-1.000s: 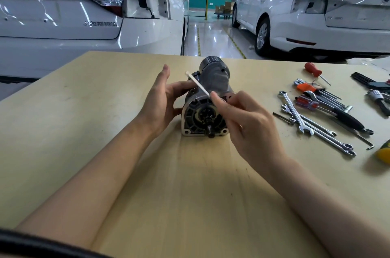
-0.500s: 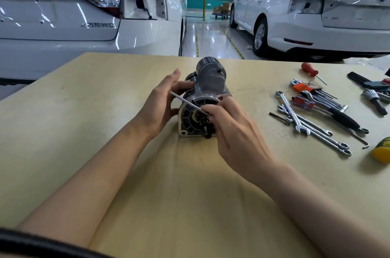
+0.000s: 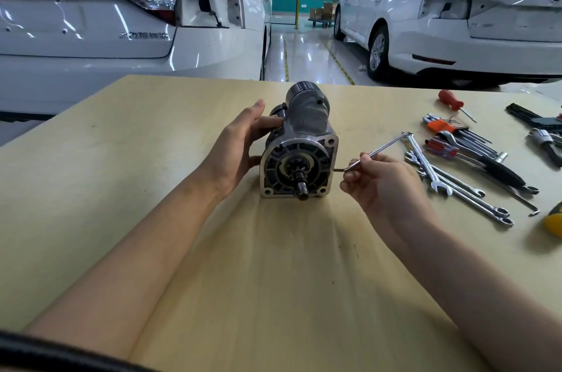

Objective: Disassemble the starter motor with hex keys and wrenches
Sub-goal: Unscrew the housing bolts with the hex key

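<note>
A grey starter motor (image 3: 299, 143) lies on the wooden table (image 3: 121, 189) with its pinion end and shaft facing me. My left hand (image 3: 237, 146) holds its left side, thumb on the housing and fingers behind it. To the right of the motor, my right hand (image 3: 383, 186) pinches a silver hex key (image 3: 380, 148) between thumb and fingers. The key's long arm slants up to the right, and its short tip sits just off the motor's right flange.
Several combination wrenches (image 3: 450, 186) lie right of my right hand, with a hex key set in an orange holder (image 3: 447, 126), a red-handled screwdriver (image 3: 453, 102) and black-handled tools (image 3: 498, 170) beyond. A yellow object (image 3: 555, 219) sits at the right edge. Two white cars stand behind the table.
My right hand has carried the hex key from the motor's front face out to its right side. The key now points up to the right instead of left. My left hand stays on the motor.
</note>
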The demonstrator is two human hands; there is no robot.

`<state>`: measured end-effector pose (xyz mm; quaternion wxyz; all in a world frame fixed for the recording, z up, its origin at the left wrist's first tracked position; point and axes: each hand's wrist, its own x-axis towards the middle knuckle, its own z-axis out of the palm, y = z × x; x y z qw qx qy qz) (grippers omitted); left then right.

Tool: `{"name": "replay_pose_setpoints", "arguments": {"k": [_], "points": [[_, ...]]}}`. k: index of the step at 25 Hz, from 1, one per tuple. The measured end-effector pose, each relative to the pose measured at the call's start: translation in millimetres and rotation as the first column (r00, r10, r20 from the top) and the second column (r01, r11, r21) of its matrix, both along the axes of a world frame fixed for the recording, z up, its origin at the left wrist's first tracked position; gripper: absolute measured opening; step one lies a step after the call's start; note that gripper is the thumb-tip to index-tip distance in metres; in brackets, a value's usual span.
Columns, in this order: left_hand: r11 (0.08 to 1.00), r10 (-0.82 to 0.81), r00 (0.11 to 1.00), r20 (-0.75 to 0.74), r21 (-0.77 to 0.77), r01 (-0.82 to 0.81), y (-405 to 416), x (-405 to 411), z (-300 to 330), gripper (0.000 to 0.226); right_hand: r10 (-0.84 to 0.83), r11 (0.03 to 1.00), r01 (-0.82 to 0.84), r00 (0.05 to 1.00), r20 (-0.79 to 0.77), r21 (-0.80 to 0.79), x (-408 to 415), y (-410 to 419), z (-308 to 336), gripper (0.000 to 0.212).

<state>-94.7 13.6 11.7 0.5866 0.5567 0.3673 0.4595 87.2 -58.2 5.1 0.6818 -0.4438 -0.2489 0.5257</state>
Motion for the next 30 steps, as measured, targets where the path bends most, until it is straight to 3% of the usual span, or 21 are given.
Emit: {"name": "replay_pose_setpoints", "arguments": {"k": [7, 23, 30], "points": [[1.0, 0.008, 1.0, -0.002, 0.012, -0.008, -0.4, 1.5, -0.3, 0.049, 0.08, 0.997, -0.081, 0.987, -0.137, 0.0, -2.0, -1.1, 1.8, 0.024], [1.0, 0.01, 1.0, -0.005, 0.024, -0.01, 1.9, 1.0, -3.5, 0.049, 0.035, 0.999, -0.037, 0.992, -0.12, -0.011, -9.8, -10.8, -9.7, 0.011], [0.997, 0.019, 0.998, -0.056, 0.076, -0.015, 4.4, 2.6, -6.3, 0.038, -0.012, 0.997, 0.015, 0.999, -0.029, 0.08, -13.8, -18.2, -5.4, 0.007]]}}
